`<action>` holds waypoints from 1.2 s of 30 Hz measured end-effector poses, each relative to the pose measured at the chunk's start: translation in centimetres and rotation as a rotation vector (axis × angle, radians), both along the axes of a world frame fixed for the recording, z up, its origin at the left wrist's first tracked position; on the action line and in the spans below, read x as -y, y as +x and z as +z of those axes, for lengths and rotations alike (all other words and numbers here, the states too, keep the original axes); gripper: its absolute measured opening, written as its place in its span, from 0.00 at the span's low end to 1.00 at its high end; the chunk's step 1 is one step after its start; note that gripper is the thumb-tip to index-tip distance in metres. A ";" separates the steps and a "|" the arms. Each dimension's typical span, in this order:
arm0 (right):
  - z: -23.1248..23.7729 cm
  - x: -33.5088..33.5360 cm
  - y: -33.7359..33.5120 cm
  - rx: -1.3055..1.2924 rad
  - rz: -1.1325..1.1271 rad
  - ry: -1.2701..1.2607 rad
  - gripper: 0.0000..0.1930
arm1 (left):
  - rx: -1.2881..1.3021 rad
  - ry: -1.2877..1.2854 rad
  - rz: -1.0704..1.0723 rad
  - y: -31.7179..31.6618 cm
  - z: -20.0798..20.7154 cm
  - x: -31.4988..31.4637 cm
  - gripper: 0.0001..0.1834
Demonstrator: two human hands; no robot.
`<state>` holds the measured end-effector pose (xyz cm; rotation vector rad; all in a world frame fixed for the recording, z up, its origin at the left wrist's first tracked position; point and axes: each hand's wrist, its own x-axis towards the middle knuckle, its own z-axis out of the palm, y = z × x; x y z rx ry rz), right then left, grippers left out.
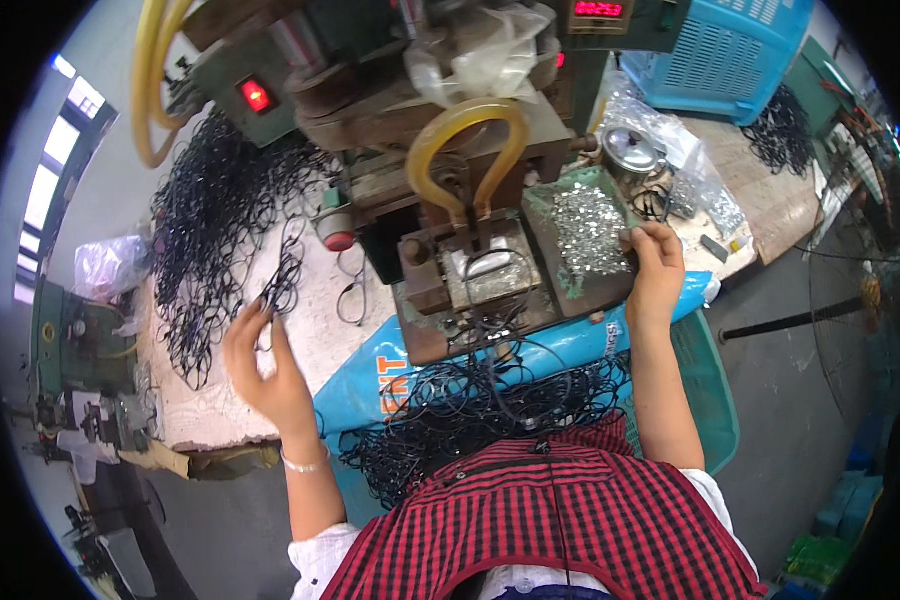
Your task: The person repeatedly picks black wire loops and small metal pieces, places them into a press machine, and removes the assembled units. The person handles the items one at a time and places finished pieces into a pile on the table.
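Observation:
My left hand is at the edge of a big pile of black eyeglass frames. Its thumb and fingertips close on one black eyeglass frame. At the right rim of a green tray of small shiny metal pieces, my right hand has its fingertips pinched together; what they hold is too small to make out. Between the hands stands a press with a looped yellow tube. A dark frame lies at the press's metal block. Another frame rests alone on the table.
More black frames lie heaped across my lap on a blue plastic sheet. A red button juts out left of the press. A round metal tin, a blue basket and a green basket are on the right.

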<state>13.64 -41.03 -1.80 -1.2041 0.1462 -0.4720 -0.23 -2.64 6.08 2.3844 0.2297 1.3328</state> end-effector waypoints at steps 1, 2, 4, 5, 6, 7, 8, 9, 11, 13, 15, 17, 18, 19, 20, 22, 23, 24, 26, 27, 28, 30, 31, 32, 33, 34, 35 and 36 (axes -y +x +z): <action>-0.2 -0.5 0.2 -0.001 0.010 0.007 0.06 | -0.085 -0.047 -0.058 0.8 -0.2 -0.9 0.06; -0.3 -1.3 0.8 0.009 0.022 0.017 0.07 | -0.158 -0.193 -0.106 1.9 -1.0 -1.3 0.08; -0.3 -3.2 2.0 0.015 0.040 -0.114 0.11 | -0.407 -0.166 -0.127 4.6 -2.5 -1.4 0.10; 0.0 -3.8 2.5 0.004 0.058 -0.195 0.10 | -0.435 -0.083 -0.144 5.8 -4.1 -1.5 0.12; 0.3 -4.1 2.8 0.017 0.069 -0.229 0.10 | -0.514 -0.027 -0.100 7.2 -6.3 -1.6 0.16; 0.8 -4.2 2.6 0.006 0.089 -0.295 0.10 | -0.613 0.028 -0.041 8.2 -8.8 -1.9 0.17; 1.4 -4.1 2.2 -0.010 0.116 -0.360 0.09 | -0.717 0.083 0.024 8.6 -10.3 -2.2 0.17; 2.1 -3.9 1.6 -0.049 0.135 -0.436 0.09 | -0.755 0.079 0.040 8.3 -10.7 -2.5 0.16; 3.8 -3.2 -0.6 -0.040 0.105 -0.587 0.07 | -0.874 0.065 0.101 6.7 -10.8 -3.1 0.11; 4.9 -2.6 -1.8 -0.010 0.179 -0.621 0.07 | -0.764 0.025 0.006 4.4 -9.9 -4.2 0.07; 6.7 -2.6 -2.8 0.021 0.295 -0.596 0.07 | -0.612 -0.175 -0.114 3.9 -9.0 -4.4 0.07; 9.1 -4.1 -2.7 0.102 0.409 -0.610 0.09 | -0.388 -0.558 -0.243 4.6 -7.7 -3.3 0.09; 10.2 -5.3 -2.3 0.160 0.468 -0.616 0.10 | -0.271 -0.725 -0.371 4.9 -7.3 -3.0 0.11; 10.6 -6.8 -1.9 0.146 0.504 -0.530 0.13 | -0.268 -0.764 -0.364 5.1 -7.8 -3.3 0.12; 10.8 -8.3 -1.5 0.133 0.545 -0.448 0.17 | -0.261 -0.808 -0.354 5.1 -8.2 -3.6 0.13; 10.3 -9.8 -1.4 0.200 0.552 -0.402 0.20 | -0.205 -1.209 -0.320 4.4 -7.8 -2.5 0.14; 10.2 -10.3 -1.3 0.196 0.543 -0.380 0.22 | -0.148 -1.124 -0.298 4.1 -7.7 -2.4 0.13; 9.5 -10.3 -1.5 0.170 0.528 -0.364 0.23 | -0.112 -1.052 -0.277 3.6 -7.3 -1.7 0.11; 9.1 -9.8 -1.7 0.139 0.508 -0.413 0.26 | -0.082 -0.975 -0.246 3.3 -4.1 -0.2 0.08; 9.5 -9.5 -1.6 0.139 0.496 -0.434 0.28 | 0.069 -1.050 -0.514 3.2 -1.5 1.1 0.07; 10.0 -10.0 -1.6 0.113 0.557 -0.331 0.29 | 0.233 -1.105 -0.769 2.6 1.3 2.2 0.07; 10.7 -10.9 -2.3 0.064 0.657 -0.138 0.32 | 0.184 -0.767 -0.938 2.4 5.4 4.3 0.07; 10.7 -11.2 -2.4 0.057 0.674 -0.138 0.33 | 0.276 -0.516 -0.843 4.0 5.4 4.6 0.09; 10.8 -11.4 -2.6 0.060 0.657 -0.140 0.32 | 0.252 -0.174 -0.685 6.0 6.8 5.4 0.09; 10.8 -11.5 -2.7 0.063 0.639 -0.140 0.32 | 0.271 -0.321 -0.723 6.3 6.9 6.1 0.08; 10.8 -11.6 -2.8 0.066 0.622 -0.139 0.32 | 0.289 -0.469 -0.760 6.5 7.0 6.7 0.07; 11.1 -11.6 -3.4 0.052 0.609 -0.101 0.32 | 0.319 -0.494 -0.743 6.4 7.0 7.2 0.08; 11.4 -11.1 -4.0 0.074 0.622 -0.166 0.31 | 0.269 -0.507 -0.709 5.8 7.1 7.4 0.06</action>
